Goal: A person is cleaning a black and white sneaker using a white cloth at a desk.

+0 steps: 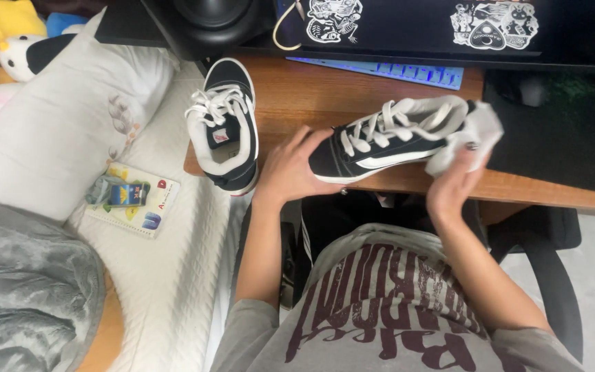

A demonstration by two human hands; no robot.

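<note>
A black sneaker with white laces and a white side stripe [380, 141] lies on its side at the front edge of the wooden desk [311, 89]. My left hand [290, 169] grips its toe end. My right hand [459, 176] presses a crumpled white cloth [473, 138] against the heel end of the same shoe. A second matching black sneaker [225, 124] stands upright at the desk's left corner, apart from both hands.
A bed with a white quilted cover [173, 262], a white pillow [56, 131], a grey blanket [22, 289] and a small booklet [136, 200] lies to the left. A keyboard [380, 69] and dark mat [559, 131] occupy the desk's back and right. A black chair [552, 275] is under me.
</note>
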